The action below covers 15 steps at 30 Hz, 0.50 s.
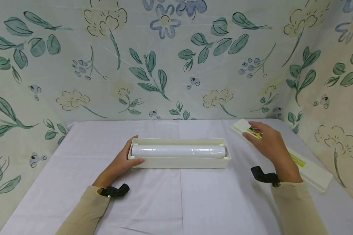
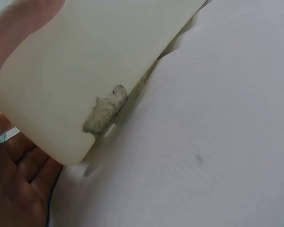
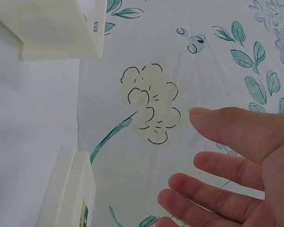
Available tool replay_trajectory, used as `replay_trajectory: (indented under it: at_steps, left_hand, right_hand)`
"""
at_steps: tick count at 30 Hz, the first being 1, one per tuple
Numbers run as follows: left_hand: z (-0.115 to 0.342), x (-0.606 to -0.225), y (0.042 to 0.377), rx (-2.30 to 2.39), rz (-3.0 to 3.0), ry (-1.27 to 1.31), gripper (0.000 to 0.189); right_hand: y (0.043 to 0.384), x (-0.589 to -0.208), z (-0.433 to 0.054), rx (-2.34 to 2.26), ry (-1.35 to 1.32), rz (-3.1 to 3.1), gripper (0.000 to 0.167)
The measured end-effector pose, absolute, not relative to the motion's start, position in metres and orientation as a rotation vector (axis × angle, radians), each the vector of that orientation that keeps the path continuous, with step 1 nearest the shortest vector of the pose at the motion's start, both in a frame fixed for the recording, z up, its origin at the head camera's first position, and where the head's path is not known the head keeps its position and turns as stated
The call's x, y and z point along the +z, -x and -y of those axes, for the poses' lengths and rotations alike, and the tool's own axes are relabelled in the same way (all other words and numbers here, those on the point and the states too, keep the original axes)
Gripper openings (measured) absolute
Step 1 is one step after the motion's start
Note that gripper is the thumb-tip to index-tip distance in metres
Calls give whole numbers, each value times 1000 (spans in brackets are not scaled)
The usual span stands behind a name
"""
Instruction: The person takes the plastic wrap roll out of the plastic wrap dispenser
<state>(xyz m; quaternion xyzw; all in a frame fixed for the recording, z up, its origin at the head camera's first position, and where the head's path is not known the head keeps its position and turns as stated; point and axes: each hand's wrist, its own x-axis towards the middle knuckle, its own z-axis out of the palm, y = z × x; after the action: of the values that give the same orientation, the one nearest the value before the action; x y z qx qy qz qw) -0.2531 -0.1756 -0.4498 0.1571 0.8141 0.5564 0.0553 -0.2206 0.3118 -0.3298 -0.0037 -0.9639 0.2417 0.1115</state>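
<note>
In the head view my left hand [image 1: 122, 160] grips the left end of a long cream plastic cling film box [image 1: 182, 163], its thumb over the front wall and its fingers at the end. Inside the box lies a white, shiny wrapped roll [image 1: 177, 151]. The left wrist view shows the box's smooth outer face [image 2: 71, 66] with a grey, lumpy patch [image 2: 105, 111] near one edge. My right hand [image 1: 270, 143] hovers over a long cream lid [image 1: 314, 174] bearing yellow-green labels. Its fingers are spread and loosely bent, holding nothing, as the right wrist view of the hand [image 3: 241, 175] shows.
A white cloth [image 1: 153, 199] covers the table. Behind it and on both sides stand curtains [image 1: 170, 85] printed with flowers and leaves. The lid lies slantwise along the table's right side, apart from the box. Black camera mounts [image 1: 264, 175] sit on both wrists.
</note>
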Motion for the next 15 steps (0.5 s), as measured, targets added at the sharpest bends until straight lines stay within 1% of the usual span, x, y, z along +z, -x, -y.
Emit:
replay_trajectory:
  at_steps: [15]
  left_hand:
    - [175,-449,252,1675,-2483,-468,97]
  right_hand:
    - [216,-324,-305,717,-49,2820,64]
